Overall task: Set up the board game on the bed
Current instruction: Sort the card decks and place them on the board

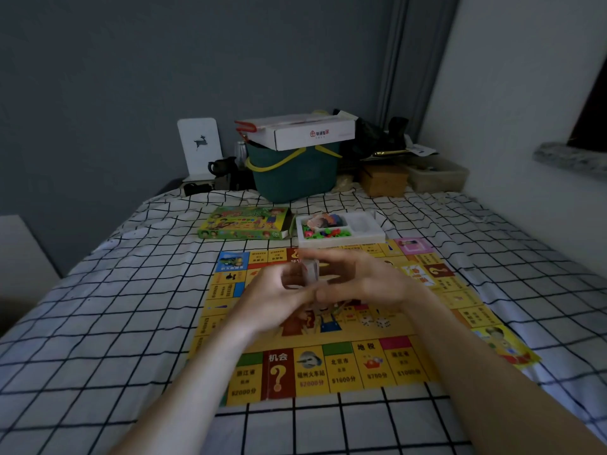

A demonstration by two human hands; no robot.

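Yellow paper game board (331, 366) printed "机会", "地税" and "$2000分" lies flat on the checked bedsheet (98, 323) under both hands. Left hand (279, 295) and right hand (358, 280) pinch a small blurred stack of cards (310, 269). Beyond them sit a white parts tray (341, 229) and green game box (244, 223).

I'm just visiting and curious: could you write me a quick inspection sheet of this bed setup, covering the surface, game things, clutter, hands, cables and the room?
Surface: white bedsheet with black grid lines, wrinkled.
Job's things: yellow paper game board lies unfolded; two white dice on it; white plastic tray of coloured pieces at its far edge; green game box beside the tray.
Clutter: dark green basket with yellow handles carrying a white cardboard box; brown box; dark teapot.
Hands: left hand and right hand together hold a small blurred stack, maybe cards.
Cables: nothing seen.
Surroundings: grey wall, grey curtain, white wall with ledge.
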